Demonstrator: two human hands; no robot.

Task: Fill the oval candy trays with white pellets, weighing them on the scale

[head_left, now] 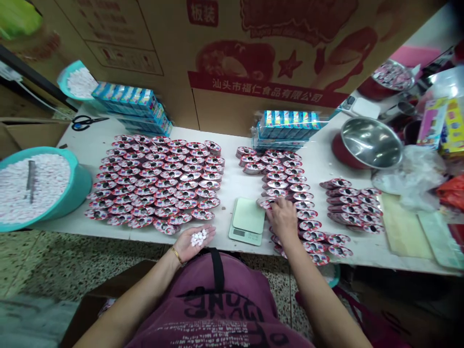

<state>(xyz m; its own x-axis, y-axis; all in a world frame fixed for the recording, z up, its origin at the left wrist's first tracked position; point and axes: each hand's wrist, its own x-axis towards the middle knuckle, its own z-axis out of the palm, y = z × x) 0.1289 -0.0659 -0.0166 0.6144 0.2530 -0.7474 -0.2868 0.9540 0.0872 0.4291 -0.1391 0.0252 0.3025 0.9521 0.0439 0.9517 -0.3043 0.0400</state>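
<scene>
My left hand [194, 241] is palm up near the table's front edge, fingers stretched out and slightly cupped. A small heap of white tablets [198, 237] rests in its palm. My right hand [284, 220] reaches into the right-hand rows of small packets, its fingers bent around a red-and-white packet [267, 202]; its fingertips are partly hidden. Between the hands lies a pale green digital scale [247, 217] with a bare top. Many upright packets [159, 183] with oval open tops stand in tight rows on the left.
A teal basin [78, 188] of white tablets, with a metal strip on top, stands at the left. Scissors [85, 123] and stacked blue boxes [126, 104] lie behind. A large carton [232, 58] closes off the back. At right are a steel bowl [371, 142] and more packets [344, 203].
</scene>
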